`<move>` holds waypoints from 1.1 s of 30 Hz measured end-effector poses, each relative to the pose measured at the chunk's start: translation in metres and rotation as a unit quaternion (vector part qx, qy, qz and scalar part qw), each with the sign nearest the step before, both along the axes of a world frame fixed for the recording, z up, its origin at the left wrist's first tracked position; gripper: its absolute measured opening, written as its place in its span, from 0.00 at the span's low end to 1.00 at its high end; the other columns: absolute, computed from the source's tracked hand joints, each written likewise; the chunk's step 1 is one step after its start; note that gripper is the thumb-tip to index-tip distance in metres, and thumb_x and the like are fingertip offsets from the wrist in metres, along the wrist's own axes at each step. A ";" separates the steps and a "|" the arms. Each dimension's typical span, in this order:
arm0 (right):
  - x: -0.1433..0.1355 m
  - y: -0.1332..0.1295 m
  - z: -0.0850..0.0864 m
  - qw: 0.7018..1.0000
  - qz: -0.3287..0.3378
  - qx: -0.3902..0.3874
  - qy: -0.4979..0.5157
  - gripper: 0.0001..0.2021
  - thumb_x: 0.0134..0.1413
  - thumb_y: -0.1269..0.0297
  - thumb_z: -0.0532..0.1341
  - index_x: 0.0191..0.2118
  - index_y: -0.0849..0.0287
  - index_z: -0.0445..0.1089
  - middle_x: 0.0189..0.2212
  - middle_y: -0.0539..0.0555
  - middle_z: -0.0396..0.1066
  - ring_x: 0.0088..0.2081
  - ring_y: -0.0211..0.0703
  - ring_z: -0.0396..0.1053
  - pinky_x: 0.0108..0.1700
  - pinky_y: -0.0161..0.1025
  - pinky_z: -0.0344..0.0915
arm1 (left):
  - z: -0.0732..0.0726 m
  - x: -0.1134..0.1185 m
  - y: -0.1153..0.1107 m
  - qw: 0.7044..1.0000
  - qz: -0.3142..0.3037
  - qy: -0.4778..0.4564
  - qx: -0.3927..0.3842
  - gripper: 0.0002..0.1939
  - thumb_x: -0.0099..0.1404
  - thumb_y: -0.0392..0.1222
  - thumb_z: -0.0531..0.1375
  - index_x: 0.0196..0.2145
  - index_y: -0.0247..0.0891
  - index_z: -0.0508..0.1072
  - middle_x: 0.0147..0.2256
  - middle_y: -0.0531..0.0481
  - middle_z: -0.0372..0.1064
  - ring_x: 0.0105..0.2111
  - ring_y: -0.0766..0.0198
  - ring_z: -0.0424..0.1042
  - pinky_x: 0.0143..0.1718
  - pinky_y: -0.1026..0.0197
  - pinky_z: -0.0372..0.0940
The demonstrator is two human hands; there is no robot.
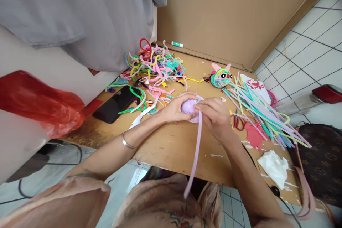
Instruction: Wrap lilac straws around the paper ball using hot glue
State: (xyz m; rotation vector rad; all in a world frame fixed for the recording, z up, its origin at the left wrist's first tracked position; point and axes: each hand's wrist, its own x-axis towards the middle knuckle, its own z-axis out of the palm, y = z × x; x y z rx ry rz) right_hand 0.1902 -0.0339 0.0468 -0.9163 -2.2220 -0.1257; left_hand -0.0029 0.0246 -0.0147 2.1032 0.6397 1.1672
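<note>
A ball wound with lilac pipe cleaner [188,107] is held above the table, its coils lying side by side. My left hand [176,108] wraps round its left side, thumb below and fingers over the top. My right hand [213,114] is closed at the ball's right side, fingers pinched where a loose lilac pipe cleaner [197,153] leaves it. That loose length hangs down past the table's front edge toward my lap. My right fingertips cover the exact spot where the strand meets the ball.
Behind lies a heap of coloured pipe cleaner pieces [157,60], with a black phone [114,105] to its left. A wound animal figure [221,77], long straight pipe cleaners [267,110], red-handled scissors [239,123], a crumpled tissue [274,167] and a brown bag [320,160] are on the right.
</note>
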 end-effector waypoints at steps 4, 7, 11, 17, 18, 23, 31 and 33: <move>-0.006 0.022 0.020 0.962 -0.010 -0.206 0.176 0.16 0.62 0.51 0.62 0.30 0.56 0.78 0.30 0.54 0.79 0.32 0.44 0.73 0.37 0.42 0.69 | 0.002 0.000 0.000 1.000 -0.011 0.009 0.011 0.28 0.56 0.47 0.68 0.54 0.40 0.71 0.60 0.39 0.70 0.61 0.46 0.69 0.63 0.39 0.62; -0.009 0.037 0.026 0.897 0.003 -0.339 0.283 0.22 0.46 0.41 0.70 0.26 0.58 0.75 0.23 0.52 0.75 0.25 0.39 0.69 0.29 0.38 0.67 | 0.003 -0.001 0.001 1.000 -0.017 0.004 0.025 0.27 0.56 0.47 0.68 0.53 0.40 0.71 0.60 0.38 0.69 0.60 0.46 0.70 0.62 0.39 0.63; -0.014 0.050 0.028 0.852 0.006 -0.406 0.330 0.24 0.34 0.41 0.75 0.23 0.58 0.73 0.17 0.49 0.71 0.20 0.35 0.65 0.25 0.35 0.63 | 0.002 -0.001 0.001 0.999 -0.019 0.011 0.030 0.26 0.57 0.47 0.68 0.52 0.41 0.71 0.60 0.38 0.69 0.60 0.46 0.69 0.62 0.39 0.63; -0.020 0.060 0.028 0.833 -0.001 -0.443 0.330 0.21 0.33 0.47 0.75 0.19 0.58 0.70 0.14 0.46 0.68 0.18 0.31 0.59 0.22 0.33 0.59 | 0.002 0.000 0.000 0.999 -0.013 0.011 0.038 0.26 0.57 0.48 0.68 0.51 0.40 0.71 0.58 0.38 0.71 0.60 0.46 0.70 0.62 0.39 0.63; -0.021 0.061 0.027 0.829 -0.004 -0.446 0.336 0.21 0.33 0.47 0.75 0.19 0.58 0.69 0.14 0.46 0.68 0.18 0.31 0.59 0.22 0.33 0.59 | 0.003 0.000 0.000 0.999 -0.012 0.015 0.035 0.26 0.57 0.48 0.68 0.52 0.41 0.71 0.57 0.39 0.71 0.59 0.46 0.70 0.62 0.40 0.63; -0.021 0.060 0.021 0.812 -0.011 -0.468 0.350 0.22 0.31 0.46 0.75 0.20 0.59 0.71 0.16 0.46 0.68 0.19 0.32 0.60 0.22 0.33 0.56 | 0.003 -0.001 0.001 0.999 -0.001 0.030 0.029 0.27 0.56 0.50 0.68 0.52 0.41 0.71 0.57 0.39 0.71 0.59 0.46 0.70 0.61 0.41 0.64; -0.026 0.055 0.025 0.835 0.003 -0.445 0.324 0.25 0.32 0.39 0.73 0.21 0.58 0.71 0.17 0.46 0.65 0.21 0.33 0.59 0.25 0.34 0.56 | 0.001 -0.003 0.002 0.999 0.020 0.028 -0.004 0.28 0.56 0.50 0.67 0.52 0.40 0.70 0.57 0.40 0.71 0.56 0.48 0.71 0.60 0.43 0.65; -0.027 0.055 0.025 0.842 0.005 -0.432 0.323 0.26 0.34 0.36 0.72 0.23 0.58 0.71 0.17 0.46 0.64 0.22 0.34 0.59 0.25 0.35 0.56 | 0.000 -0.003 0.003 0.999 0.019 0.026 -0.012 0.28 0.56 0.50 0.68 0.53 0.40 0.70 0.57 0.40 0.71 0.57 0.49 0.71 0.60 0.44 0.64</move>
